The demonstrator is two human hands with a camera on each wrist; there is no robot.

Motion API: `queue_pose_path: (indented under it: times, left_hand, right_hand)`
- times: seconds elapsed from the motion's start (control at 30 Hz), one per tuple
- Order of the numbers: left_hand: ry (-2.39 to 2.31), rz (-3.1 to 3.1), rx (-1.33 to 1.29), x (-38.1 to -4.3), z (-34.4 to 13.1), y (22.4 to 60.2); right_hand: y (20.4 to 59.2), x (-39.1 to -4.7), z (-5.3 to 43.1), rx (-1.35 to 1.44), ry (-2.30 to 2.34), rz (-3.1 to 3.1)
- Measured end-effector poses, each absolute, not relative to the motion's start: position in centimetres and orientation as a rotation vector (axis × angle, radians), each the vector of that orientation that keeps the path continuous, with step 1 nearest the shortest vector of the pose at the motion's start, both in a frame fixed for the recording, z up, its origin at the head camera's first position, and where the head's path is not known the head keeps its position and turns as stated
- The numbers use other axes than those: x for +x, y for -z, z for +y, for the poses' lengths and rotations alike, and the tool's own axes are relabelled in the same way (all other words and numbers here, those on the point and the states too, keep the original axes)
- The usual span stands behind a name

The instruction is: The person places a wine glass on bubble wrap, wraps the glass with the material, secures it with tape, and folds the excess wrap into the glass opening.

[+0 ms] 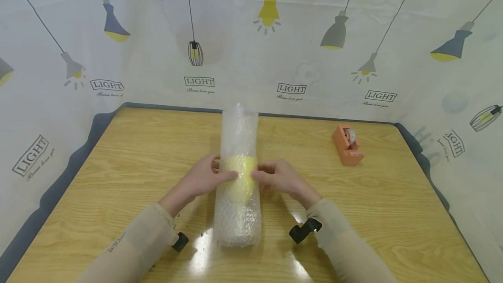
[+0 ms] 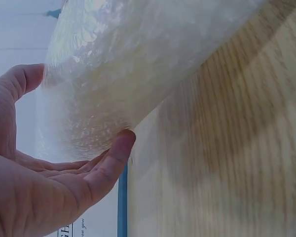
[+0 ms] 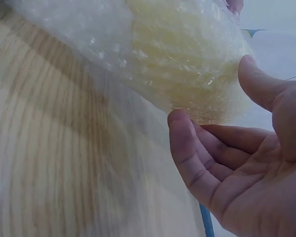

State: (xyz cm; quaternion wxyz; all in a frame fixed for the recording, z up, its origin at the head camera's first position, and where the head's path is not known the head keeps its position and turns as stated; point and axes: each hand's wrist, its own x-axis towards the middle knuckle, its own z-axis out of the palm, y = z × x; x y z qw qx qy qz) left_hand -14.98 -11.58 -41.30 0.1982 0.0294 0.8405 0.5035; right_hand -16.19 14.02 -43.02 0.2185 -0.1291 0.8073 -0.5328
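A long bundle of clear bubble wrap (image 1: 238, 224) lies lengthwise at the middle of the table, rolled around something yellow (image 1: 245, 165) whose kind the wrap hides. From its left side my left hand (image 1: 204, 176) holds the bundle, thumb on top and fingers along the side. My right hand (image 1: 280, 176) grips the opposite side the same way, at about the same height. In the left wrist view the thumb and fingers of the left hand (image 2: 54, 182) touch the bubble wrap (image 2: 123, 59). The right wrist view shows the right hand (image 3: 246, 168) around the wrap's yellowish part (image 3: 187, 64).
An orange tape dispenser (image 1: 347, 147) with a roll of tape stands at the back right of the wooden table (image 1: 137, 156). A pale curtain (image 1: 235, 21) printed with lamps hangs behind and at both sides. Dark wrist devices (image 1: 305, 230) sit below the sleeves.
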Motion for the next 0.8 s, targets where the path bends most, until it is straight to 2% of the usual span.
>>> queue_pose_path:
  times: [0.8]
  left_hand:
    - [-1.668,2.423,0.369,-15.6,-10.3,38.9]
  right_hand:
    - [40.6,-16.2,14.4,-0.555,1.68,2.53]
